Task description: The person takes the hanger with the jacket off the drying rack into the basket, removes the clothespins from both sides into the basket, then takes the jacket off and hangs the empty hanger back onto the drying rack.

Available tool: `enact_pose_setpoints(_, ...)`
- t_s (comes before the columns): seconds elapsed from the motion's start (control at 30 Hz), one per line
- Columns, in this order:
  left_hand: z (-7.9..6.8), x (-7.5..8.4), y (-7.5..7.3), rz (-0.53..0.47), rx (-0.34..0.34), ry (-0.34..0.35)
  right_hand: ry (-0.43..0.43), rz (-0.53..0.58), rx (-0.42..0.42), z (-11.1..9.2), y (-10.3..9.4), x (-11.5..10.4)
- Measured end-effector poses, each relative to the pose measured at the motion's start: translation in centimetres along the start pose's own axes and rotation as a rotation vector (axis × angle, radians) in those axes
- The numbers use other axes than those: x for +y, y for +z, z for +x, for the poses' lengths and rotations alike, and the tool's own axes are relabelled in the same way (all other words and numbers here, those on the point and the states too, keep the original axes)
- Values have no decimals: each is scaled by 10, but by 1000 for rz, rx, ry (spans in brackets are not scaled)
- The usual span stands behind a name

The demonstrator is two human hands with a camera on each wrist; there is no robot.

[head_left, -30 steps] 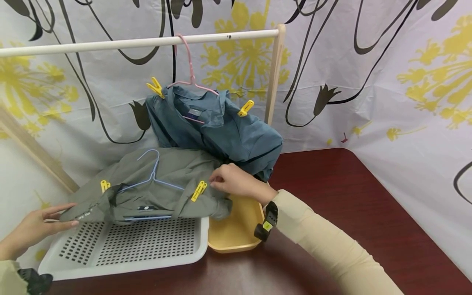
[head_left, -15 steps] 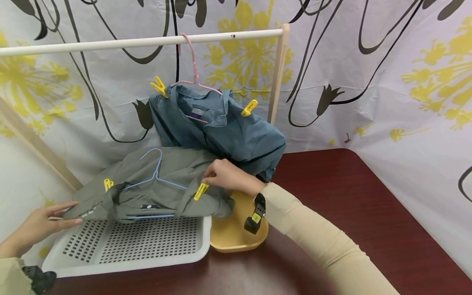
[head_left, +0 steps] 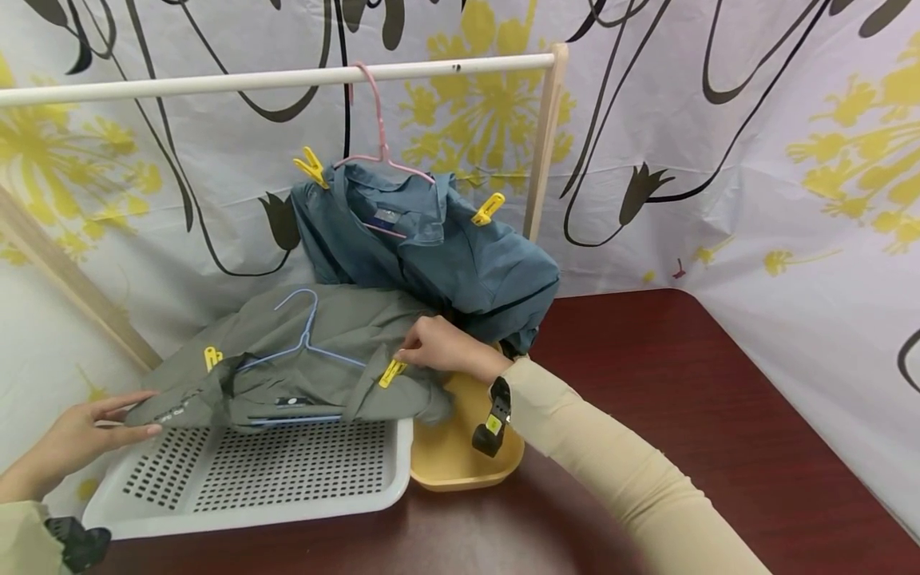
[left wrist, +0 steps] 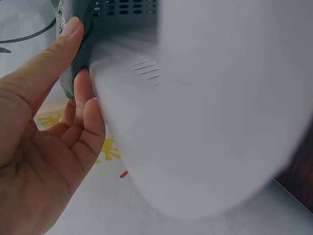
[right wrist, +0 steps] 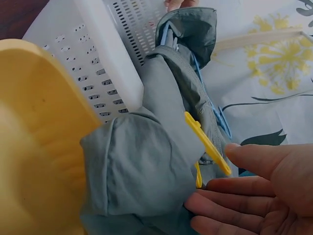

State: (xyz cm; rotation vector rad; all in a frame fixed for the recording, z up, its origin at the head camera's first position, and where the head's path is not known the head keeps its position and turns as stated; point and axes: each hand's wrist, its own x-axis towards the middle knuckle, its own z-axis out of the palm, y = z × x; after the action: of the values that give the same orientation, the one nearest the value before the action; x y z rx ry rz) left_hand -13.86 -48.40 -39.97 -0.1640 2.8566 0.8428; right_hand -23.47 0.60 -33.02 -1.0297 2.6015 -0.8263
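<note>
A grey-green shirt lies across the white perforated basket, with a blue hanger at its collar. My left hand pinches the shirt's left end; the left wrist view shows the cloth between thumb and fingers. On the shirt's right shoulder sits a yellow clothespin, its handle end between the thumb and fingers of my right hand. In the right wrist view this clothespin spans the cloth edge. Another yellow clothespin sits on the left shoulder.
Behind, a blue shirt hangs by a pink hanger from a white rail, with two yellow clothespins on its shoulders. A yellow bin stands right of the basket. Dark red tabletop extends to the right.
My right hand has moved left and slightly up from beside the right clothespin onto its handle end. The left hand has kept its hold on the shirt.
</note>
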Motion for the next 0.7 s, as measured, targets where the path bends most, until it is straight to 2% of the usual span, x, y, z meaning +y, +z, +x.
enact_pose_setpoints(0.23,-18,36,-6,-1,-13,1,21,16,11,0,2,2)
enact_pose_setpoints(0.43,-21,44,-6,5,-17,-5,11,20,25,2,7,4)
enact_pose_setpoints(0.7,-21,45,-7,30,-19,-13,-46,41,10,2,8,8)
